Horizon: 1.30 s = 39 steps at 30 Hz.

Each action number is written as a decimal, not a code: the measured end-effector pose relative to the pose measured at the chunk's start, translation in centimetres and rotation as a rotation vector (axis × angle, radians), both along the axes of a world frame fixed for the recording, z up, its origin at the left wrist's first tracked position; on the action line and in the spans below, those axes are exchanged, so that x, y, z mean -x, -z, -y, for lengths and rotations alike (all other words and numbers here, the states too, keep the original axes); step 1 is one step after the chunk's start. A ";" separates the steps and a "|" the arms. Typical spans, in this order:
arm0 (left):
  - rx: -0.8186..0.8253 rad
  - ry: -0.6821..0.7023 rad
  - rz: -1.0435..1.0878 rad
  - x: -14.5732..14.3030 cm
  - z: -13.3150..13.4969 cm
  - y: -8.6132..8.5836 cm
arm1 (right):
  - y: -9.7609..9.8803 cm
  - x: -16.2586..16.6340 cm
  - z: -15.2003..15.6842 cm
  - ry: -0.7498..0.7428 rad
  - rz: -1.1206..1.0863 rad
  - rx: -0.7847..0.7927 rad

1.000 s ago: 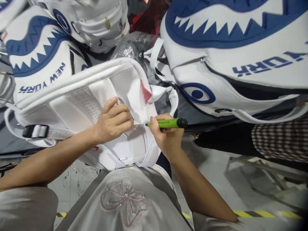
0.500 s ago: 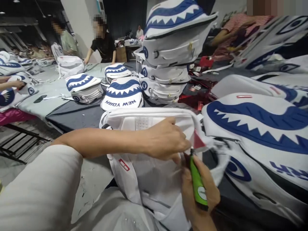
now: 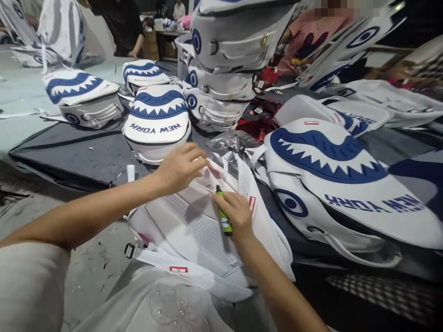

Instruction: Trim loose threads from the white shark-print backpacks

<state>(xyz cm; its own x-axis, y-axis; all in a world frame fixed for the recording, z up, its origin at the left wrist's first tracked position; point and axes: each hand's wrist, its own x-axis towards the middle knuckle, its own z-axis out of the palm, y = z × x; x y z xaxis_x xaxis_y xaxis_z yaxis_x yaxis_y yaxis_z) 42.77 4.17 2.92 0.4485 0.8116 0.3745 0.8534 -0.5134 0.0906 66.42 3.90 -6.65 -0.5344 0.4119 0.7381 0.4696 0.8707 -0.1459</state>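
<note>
The white backpack [image 3: 200,226] lies back-panel up at centre frame, half on the dark table edge [image 3: 86,157] and half toward the person's lap. The left hand [image 3: 182,166], fingers loosely curled, rests on the bag's upper edge near a crumpled clear plastic wrap [image 3: 231,140]; whether it pinches fabric cannot be told. The right hand [image 3: 233,214] is closed around a green tool [image 3: 223,214], dark tip pointing up toward the seam.

Handling judgement: the bag looks light and soft-walled, with a padded, perforated mesh panel that yields under pressure. The smooth white facing appears slick and would show marks readily. Firm holds are the top edge and the strap with its black buckle [image 3: 129,250] at lower left; the loose webbing would slip if pulled alone.

Surroundings: a shark-mouth backpack [image 3: 157,120] marked NEW YORK stands just above the left hand, a larger one [image 3: 332,180] lies at right, and a stack of bags [image 3: 224,60] rises at upper centre. Other people work in the far background.
</note>
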 end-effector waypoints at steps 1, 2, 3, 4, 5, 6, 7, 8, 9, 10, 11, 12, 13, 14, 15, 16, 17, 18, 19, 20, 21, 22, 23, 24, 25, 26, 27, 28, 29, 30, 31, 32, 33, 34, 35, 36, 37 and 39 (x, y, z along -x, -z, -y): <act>0.005 0.003 -0.048 -0.2 -0.7 -0.2 | 0.1 0.2 0.7 0.013 -0.014 -0.002; 0.058 0.006 -0.109 -0.6 -1.5 -0.3 | 0.1 0.3 1.5 0.018 -0.038 0.003; 0.138 -0.002 -0.171 -1.0 -2.4 -0.3 | 0.0 0.4 2.2 0.012 -0.062 0.017; 0.225 -0.023 -0.225 -1.4 -3.2 0.0 | 0.0 0.5 2.9 0.000 -0.083 0.043; 0.298 -0.045 -0.265 -1.8 -4.1 0.5 | -0.1 0.5 3.4 -0.015 -0.092 0.073; 0.345 -0.063 -0.289 -2.1 -4.9 1.2 | -0.1 0.5 3.7 -0.030 -0.083 0.102; 0.368 -0.071 -0.299 -2.2 -5.5 1.8 | -0.1 0.4 3.7 -0.042 -0.056 0.127; 0.375 -0.071 -0.303 -2.3 -5.9 2.5 | -0.1 0.3 3.6 -0.049 -0.023 0.140; 0.370 -0.067 -0.310 -2.3 -6.0 3.1 | -0.1 0.2 3.3 -0.056 0.003 0.146; 0.356 -0.063 -0.324 -2.3 -6.0 3.6 | -0.2 0.1 2.9 -0.062 0.016 0.158; 0.336 -0.065 -0.347 -2.2 -5.8 3.9 | -0.3 0.1 2.4 -0.075 0.016 0.178; 0.316 -0.073 -0.377 -2.3 -5.6 4.1 | -0.4 0.0 2.0 -0.087 0.004 0.208; 0.300 -0.084 -0.408 -2.3 -5.4 4.2 | -0.5 0.0 1.5 -0.092 -0.015 0.246; 0.290 -0.095 -0.433 -2.4 -5.2 4.2 | -0.6 0.0 1.1 -0.090 -0.033 0.288; 0.290 -0.105 -0.446 -2.6 -5.2 4.3 | -0.6 0.0 0.8 -0.077 -0.044 0.333; 0.300 -0.118 -0.447 -2.7 -5.2 4.4 | -0.6 0.1 0.5 -0.049 -0.052 0.374; 0.315 -0.129 -0.438 -2.8 -5.4 4.5 | -0.6 0.1 0.2 -0.013 -0.055 0.412; 0.327 -0.135 -0.423 -2.9 -5.5 4.7 | -0.6 0.1 0.0 0.026 -0.052 0.448; 0.335 -0.137 -0.407 -2.9 -5.7 4.8 | -0.6 0.1 -0.2 0.059 -0.043 0.484; 0.336 -0.133 -0.393 -2.9 -5.9 4.9 | -0.6 0.0 -0.5 0.084 -0.026 0.519; 0.333 -0.123 -0.382 -2.8 -6.0 5.0 | -0.7 -0.2 -0.7 0.097 -0.006 0.548; 0.328 -0.114 -0.374 -2.7 -6.1 5.1 | -0.8 -0.4 -0.9 0.096 0.012 0.566; 0.322 -0.107 -0.365 -2.7 -6.1 5.2 | -0.9 -0.6 -1.1 0.082 0.022 0.571; 0.317 -0.107 -0.355 -2.6 -6.0 5.3 | -1.1 -0.8 -1.3 0.063 0.020 0.570; 0.312 -0.113 -0.342 -2.5 -6.0 5.3 | -1.3 -1.0 -1.5 0.039 0.014 0.570; 0.308 -0.126 -0.326 -2.5 -5.9 5.4 | -1.6 -1.2 -1.7 0.007 0.010 0.573; 0.307 -0.141 -0.309 -2.5 -5.9 5.4 | -2.0 -1.2 -2.0 -0.029 0.014 0.587; 0.312 -0.155 -0.292 -2.5 -5.9 5.4 | -2.3 -1.1 -2.3 -0.060 0.027 0.617; 0.323 -0.166 -0.277 -2.5 -5.9 5.4 | -2.7 -0.8 -2.6 -0.077 0.050 0.664; 0.337 -0.174 -0.266 -2.5 -5.9 5.4 | -3.1 -0.4 -3.0 -0.079 0.087 0.715; 0.351 -0.181 -0.257 -2.6 -6.0 5.4 | -3.4 0.1 -3.5 -0.068 0.137 0.757; 0.360 -0.189 -0.251 -2.7 -6.0 5.4 | -3.8 0.7 -3.9 -0.047 0.204 0.786; 0.365 -0.198 -0.245 -2.7 -6.1 5.4 | -4.1 1.2 -4.3 -0.023 0.287 0.796; 0.367 -0.210 -0.239 -2.8 -6.1 5.4 | -4.3 1.6 -4.6 -0.001 0.381 0.780; 0.368 -0.221 -0.231 -2.8 -6.2 5.4 | -4.5 1.8 -4.8 0.014 0.464 0.738; 0.371 -0.227 -0.224 -2.8 -6.2 5.4 | -4.7 1.9 -4.8 0.024 0.522 0.681; 0.375 -0.230 -0.218 -2.8 -6.1 5.4 | -4.8 1.9 -4.8 0.026 0.547 0.622; 0.372 -0.221 -0.214 -2.8 -6.1 5.5 | -4.7 1.4 -4.5 0.010 0.524 0.540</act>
